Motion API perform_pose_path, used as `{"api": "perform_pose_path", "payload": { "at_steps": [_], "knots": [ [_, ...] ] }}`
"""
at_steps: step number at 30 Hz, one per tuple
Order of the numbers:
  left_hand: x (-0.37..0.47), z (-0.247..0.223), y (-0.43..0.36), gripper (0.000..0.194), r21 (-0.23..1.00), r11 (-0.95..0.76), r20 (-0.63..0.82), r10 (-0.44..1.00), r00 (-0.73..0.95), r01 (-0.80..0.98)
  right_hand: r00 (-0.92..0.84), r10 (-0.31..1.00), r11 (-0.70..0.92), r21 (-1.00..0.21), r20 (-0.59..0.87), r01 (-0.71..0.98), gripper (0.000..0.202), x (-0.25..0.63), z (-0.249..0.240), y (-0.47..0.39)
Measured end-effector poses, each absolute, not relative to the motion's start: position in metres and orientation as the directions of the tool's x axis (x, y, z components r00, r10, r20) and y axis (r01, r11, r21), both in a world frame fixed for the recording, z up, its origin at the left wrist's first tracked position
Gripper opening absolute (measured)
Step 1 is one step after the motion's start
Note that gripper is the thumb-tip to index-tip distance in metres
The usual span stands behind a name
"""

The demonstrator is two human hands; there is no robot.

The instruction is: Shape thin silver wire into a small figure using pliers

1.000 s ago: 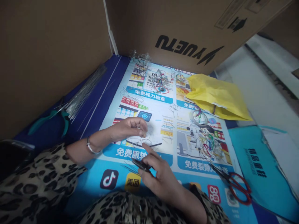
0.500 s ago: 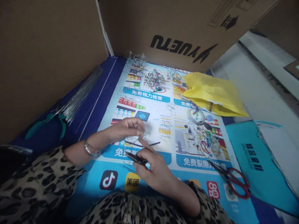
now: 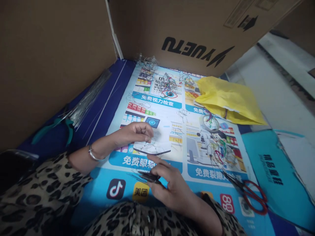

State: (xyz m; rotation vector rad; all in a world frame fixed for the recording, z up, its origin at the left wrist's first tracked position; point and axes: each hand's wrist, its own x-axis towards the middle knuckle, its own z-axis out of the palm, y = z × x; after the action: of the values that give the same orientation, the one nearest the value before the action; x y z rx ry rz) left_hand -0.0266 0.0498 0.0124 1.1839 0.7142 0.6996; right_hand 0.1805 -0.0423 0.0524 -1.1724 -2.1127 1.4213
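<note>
My left hand (image 3: 140,132), with a silver bangle at the wrist, pinches a thin wire piece (image 3: 147,143) over the printed mat (image 3: 176,157). Fine loops of wire show just under its fingertips, too faint to make out fully. Closer to my body, my right hand (image 3: 167,180) is wrapped round a dark-tipped hand tool (image 3: 149,177), which points left. Its index finger is stretched out toward the left hand, and the two hands are apart. Thin dark wires (image 3: 135,176) lie by the tool's tip.
Teal-handled pliers (image 3: 70,131) and a bundle of straight wires (image 3: 90,98) lie at the left. Tangled coloured wires (image 3: 168,83) sit farther back. At the right are a yellow bag (image 3: 231,98), a tape roll (image 3: 210,123) and red-handled scissors (image 3: 256,196). Cardboard walls (image 3: 197,26) stand behind.
My right hand has moved away from the left hand, down and slightly right, with the tool in it. My left hand has barely moved. The whole view has shifted slightly.
</note>
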Motion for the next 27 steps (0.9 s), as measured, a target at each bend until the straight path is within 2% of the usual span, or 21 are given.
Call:
{"api": "perform_pose_path", "payload": {
  "at_steps": [4, 8, 14, 20, 27],
  "knots": [
    [-0.027, 0.015, 0.050, 0.012, 0.970, 0.220, -0.119, 0.792, 0.599, -0.099, -0.518, 0.851, 0.121, -0.928, -0.086, 0.353, 0.004, 0.185, 0.055, -0.035],
    [-0.027, 0.016, 0.050, 0.012, 0.971, 0.220, -0.122, 0.794, 0.595, -0.095, -0.405, 0.910, 0.082, -0.917, -0.091, 0.390, 0.007, 0.194, 0.054, -0.023],
    [-0.026, 0.014, 0.050, 0.012, 0.969, 0.230, -0.132, 0.786, 0.604, -0.088, -0.324, 0.943, 0.062, -0.914, -0.078, 0.401, 0.005, 0.199, 0.048, -0.014],
    [-0.029, 0.008, 0.052, 0.012, 0.967, 0.235, -0.127, 0.778, 0.615, -0.098, -0.259, 0.959, -0.006, -0.917, -0.119, 0.399, 0.014, 0.200, 0.042, -0.016],
    [-0.028, 0.010, 0.053, 0.011, 0.961, 0.252, -0.134, 0.780, 0.611, -0.111, -0.238, 0.966, -0.001, -0.925, -0.099, 0.379, 0.009, 0.204, 0.034, -0.017]
  ]
}}
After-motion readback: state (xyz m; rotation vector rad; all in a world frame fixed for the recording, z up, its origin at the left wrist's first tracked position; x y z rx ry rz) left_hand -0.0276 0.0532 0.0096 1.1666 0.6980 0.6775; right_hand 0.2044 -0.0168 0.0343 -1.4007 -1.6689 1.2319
